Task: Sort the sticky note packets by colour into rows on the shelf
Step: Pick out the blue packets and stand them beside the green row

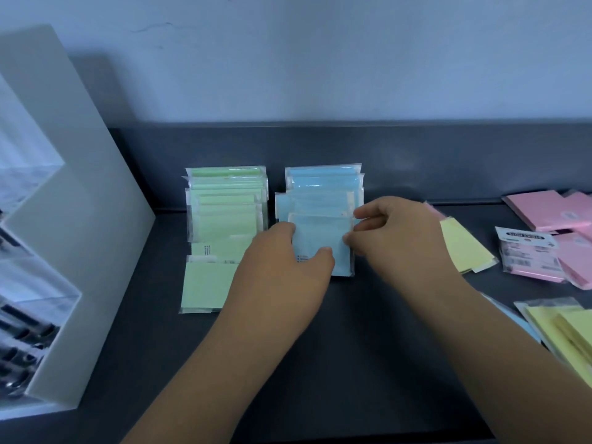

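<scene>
A row of green packets [224, 216] runs from the back wall toward me on the dark shelf [352, 347]. Right of it lies a row of blue packets [320, 187]. The nearest blue packet [320, 238] is held at both sides. My left hand [282, 270] grips its left edge, thumb on top. My right hand [397, 238] pinches its right edge with fingertips. Loose yellow packets [464, 248] lie just right of my right hand, partly hidden by it.
Pink packets [554, 213] are scattered at the far right, one face-down with a printed label [525, 251]. More yellow packets [563, 331] and a blue one lie by my right forearm. A white acrylic display stand [80, 219] blocks the left side.
</scene>
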